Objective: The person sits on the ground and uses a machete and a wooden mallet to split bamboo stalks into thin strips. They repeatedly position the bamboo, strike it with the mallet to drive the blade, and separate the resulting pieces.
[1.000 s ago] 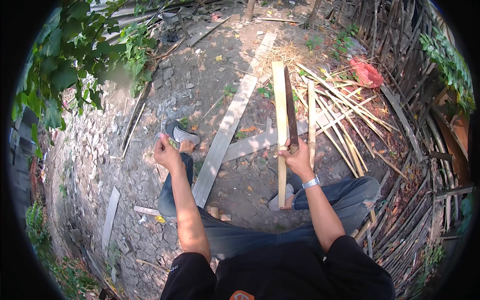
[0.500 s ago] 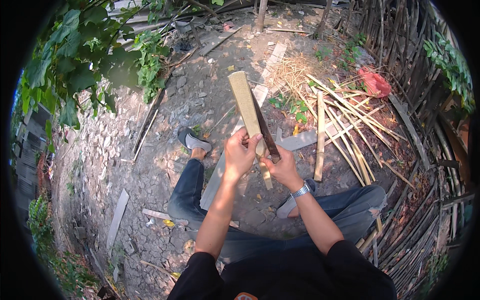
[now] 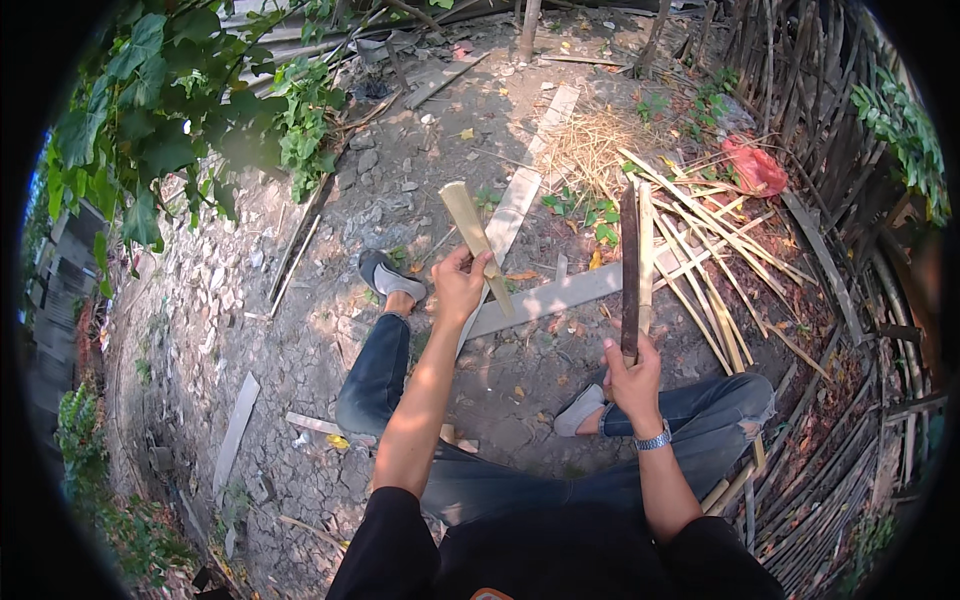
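In my left hand (image 3: 459, 282) a split bamboo piece (image 3: 464, 217) is gripped near its middle, tilted with the broad upper end to the far left and the thin lower end sticking out past my fingers. My right hand (image 3: 632, 378), a metal watch on its wrist, is closed round the handle of a long knife (image 3: 629, 268). Its dark, straight blade points away from me, apart from the bamboo in my left hand. Just right of the blade a pale bamboo length (image 3: 645, 255) lies on the ground, partly covered by the knife and hand.
Several split bamboo strips (image 3: 715, 300) lie crossed on the right, near straw shavings (image 3: 597, 145) and a red plastic bag (image 3: 753, 166). Flat grey boards (image 3: 560, 298) lie ahead between my feet. A stick fence (image 3: 775, 75) borders the right; leafy vines (image 3: 150, 120) hang at upper left.
My hands have moved apart. The knife, which was against the bamboo, has swung right and now points away from me. The bamboo piece has shifted slightly left and lower in view.
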`<act>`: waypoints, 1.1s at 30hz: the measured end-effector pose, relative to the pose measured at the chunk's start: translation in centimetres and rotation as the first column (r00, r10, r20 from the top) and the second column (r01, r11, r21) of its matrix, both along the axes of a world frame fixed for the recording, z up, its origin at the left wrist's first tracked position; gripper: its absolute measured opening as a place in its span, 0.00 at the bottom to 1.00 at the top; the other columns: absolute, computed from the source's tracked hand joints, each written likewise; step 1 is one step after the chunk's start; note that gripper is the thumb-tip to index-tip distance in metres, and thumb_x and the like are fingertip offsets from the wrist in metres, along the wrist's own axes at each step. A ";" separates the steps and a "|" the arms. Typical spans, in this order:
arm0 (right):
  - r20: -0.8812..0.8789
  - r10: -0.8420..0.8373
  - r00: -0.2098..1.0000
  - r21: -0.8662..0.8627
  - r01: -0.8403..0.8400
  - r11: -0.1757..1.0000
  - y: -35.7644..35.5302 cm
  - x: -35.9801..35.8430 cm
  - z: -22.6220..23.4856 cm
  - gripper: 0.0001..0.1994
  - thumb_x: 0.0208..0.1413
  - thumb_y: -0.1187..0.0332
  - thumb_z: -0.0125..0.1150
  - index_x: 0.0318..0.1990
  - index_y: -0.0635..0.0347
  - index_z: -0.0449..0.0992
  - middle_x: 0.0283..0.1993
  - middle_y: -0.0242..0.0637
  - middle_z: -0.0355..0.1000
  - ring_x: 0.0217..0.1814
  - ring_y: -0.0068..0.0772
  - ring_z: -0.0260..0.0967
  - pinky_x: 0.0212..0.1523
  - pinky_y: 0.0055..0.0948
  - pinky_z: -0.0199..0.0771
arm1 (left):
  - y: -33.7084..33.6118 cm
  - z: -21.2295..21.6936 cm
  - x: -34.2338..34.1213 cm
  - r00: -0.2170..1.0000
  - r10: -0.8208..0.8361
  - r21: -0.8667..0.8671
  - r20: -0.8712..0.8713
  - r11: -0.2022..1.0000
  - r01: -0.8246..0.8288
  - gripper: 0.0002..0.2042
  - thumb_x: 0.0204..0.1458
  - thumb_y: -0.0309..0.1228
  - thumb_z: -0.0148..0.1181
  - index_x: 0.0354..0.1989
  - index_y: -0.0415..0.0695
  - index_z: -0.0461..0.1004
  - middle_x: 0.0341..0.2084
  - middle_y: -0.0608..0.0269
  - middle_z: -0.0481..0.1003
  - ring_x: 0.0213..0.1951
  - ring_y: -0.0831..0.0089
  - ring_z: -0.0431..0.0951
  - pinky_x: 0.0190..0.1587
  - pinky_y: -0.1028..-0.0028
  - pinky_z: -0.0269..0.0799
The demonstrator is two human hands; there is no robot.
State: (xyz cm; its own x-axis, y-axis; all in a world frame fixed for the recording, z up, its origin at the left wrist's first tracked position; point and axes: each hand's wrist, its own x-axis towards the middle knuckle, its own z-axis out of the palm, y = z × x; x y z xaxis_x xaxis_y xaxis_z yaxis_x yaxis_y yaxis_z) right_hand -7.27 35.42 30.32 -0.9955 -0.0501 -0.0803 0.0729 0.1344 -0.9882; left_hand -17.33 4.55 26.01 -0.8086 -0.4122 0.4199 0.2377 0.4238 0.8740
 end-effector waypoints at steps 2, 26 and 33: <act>-0.027 0.023 0.999 0.026 -0.022 0.999 -0.3 0.6 -0.3 0.23 0.65 0.70 0.63 0.65 0.66 0.71 0.47 0.42 0.80 0.44 0.26 0.79 0.41 0.24 0.76 | -0.3 -2.4 -0.2 1.000 0.027 0.024 0.008 0.999 -0.027 0.09 0.57 0.29 0.70 0.40 0.36 0.84 0.25 0.60 0.84 0.28 0.79 0.81 0.33 0.75 0.76; -0.446 0.314 0.838 0.256 -0.216 0.942 -8.8 -0.5 9.9 0.33 0.62 0.80 0.54 0.76 0.55 0.60 0.32 0.47 0.74 0.24 0.36 0.66 0.34 0.30 0.71 | 1.6 -3.5 -0.7 1.000 -0.027 0.068 0.005 0.997 0.026 0.09 0.55 0.29 0.69 0.40 0.36 0.85 0.23 0.60 0.84 0.27 0.80 0.82 0.31 0.75 0.76; -0.436 0.291 0.852 0.239 -0.202 0.950 -9.6 -0.1 10.6 0.35 0.61 0.80 0.56 0.77 0.53 0.58 0.24 0.49 0.66 0.22 0.39 0.63 0.30 0.35 0.67 | 2.4 -2.0 0.5 0.992 0.018 -0.034 0.127 0.999 -0.014 0.09 0.55 0.29 0.69 0.41 0.36 0.85 0.25 0.58 0.84 0.27 0.79 0.82 0.32 0.75 0.77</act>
